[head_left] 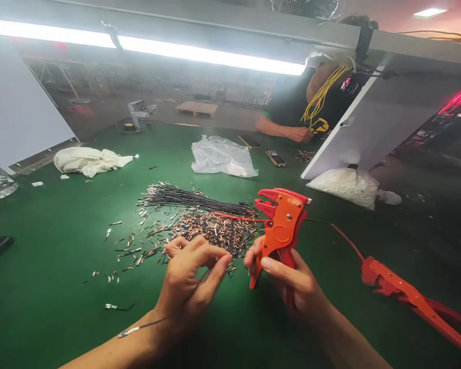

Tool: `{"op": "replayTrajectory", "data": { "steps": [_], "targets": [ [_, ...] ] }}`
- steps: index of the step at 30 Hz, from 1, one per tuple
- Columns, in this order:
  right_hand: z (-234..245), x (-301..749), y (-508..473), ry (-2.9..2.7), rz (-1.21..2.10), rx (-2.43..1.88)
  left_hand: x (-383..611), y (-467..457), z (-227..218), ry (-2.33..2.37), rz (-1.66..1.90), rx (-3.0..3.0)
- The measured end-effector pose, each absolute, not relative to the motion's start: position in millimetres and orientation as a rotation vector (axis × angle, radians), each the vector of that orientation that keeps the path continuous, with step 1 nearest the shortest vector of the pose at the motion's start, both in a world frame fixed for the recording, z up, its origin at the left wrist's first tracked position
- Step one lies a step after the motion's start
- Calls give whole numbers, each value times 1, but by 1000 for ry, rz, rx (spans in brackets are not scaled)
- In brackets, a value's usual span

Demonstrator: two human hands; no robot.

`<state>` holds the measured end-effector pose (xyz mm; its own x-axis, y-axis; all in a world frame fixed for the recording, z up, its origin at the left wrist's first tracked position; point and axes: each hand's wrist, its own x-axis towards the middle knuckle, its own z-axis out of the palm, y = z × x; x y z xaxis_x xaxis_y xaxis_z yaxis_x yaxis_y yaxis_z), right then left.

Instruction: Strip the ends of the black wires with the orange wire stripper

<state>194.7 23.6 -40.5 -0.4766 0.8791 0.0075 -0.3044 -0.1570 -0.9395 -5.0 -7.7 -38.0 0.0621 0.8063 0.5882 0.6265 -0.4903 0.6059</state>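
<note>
My left hand (194, 274) is closed, thumb and forefinger pinched at the tips around a thin black wire (155, 323). The wire passes under the palm, and its silvery terminal end sticks out over my wrist. In my right hand (292, 279) is a red and orange wire stripper (282, 220), held upright by its handles with its jaws pointing left. Just beyond both hands lies a heap of short black wire offcuts with copper ends (215, 230). Behind that heap rests a bundle of black wires (188, 197) with metal terminals at the left end.
A second orange stripper (407, 292) lies at the right. Loose terminal pieces (117, 306) dot the green table (61, 266). Farther back are a white cloth (88, 161), a clear plastic bag (223, 156), a phone (275, 158) and a co-worker's hand (301, 134) near yellow wires.
</note>
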Motion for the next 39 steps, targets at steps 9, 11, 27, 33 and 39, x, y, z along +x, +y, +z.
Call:
{"op": "replayTrajectory", "data": {
  "steps": [9,11,27,33,39],
  "targets": [
    [-51,186,11,-908,2247,-395,-17,-7,-12,1587,1689,2015],
    [-53,182,8,-887,2262,-347,-15,-9,-9,1625,1697,2134],
    [-45,170,4,-673,2264,-519,9,-27,-30,1042,1576,2682],
    [-44,174,10,-692,2249,-606,11,-27,-36,768,1002,3019],
    [-45,174,8,-610,2335,-464,12,-25,-36,736,1070,2916]
  ]
}}
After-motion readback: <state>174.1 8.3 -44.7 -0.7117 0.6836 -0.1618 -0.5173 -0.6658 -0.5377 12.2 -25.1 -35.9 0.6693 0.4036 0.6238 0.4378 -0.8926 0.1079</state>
